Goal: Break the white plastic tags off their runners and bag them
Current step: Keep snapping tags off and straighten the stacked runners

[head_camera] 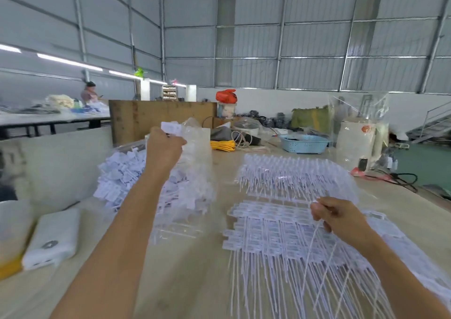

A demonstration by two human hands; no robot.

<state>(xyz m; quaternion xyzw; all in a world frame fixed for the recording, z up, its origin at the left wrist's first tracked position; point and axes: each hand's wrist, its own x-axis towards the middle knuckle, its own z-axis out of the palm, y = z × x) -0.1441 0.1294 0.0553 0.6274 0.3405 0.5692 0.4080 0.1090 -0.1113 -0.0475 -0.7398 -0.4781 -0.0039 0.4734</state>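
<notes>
My left hand (164,145) is raised over the table's far left and grips a bunch of white tags (172,127) at the mouth of a clear plastic bag (195,172) that holds many loose tags. My right hand (338,217) hovers over the near pile of tags on their runners (275,240) and pinches a thin white runner strip (314,243) that hangs down. A second stack of runner sheets (292,172) lies further back. More loose tags (119,174) fill a clear bag at the left.
A white power bank (53,238) lies near the left edge beside a white and yellow container (12,233). At the back stand a blue basket (303,143), yellow cord (223,145), a white bucket (358,138) and a wooden board (158,116). A person sits far left.
</notes>
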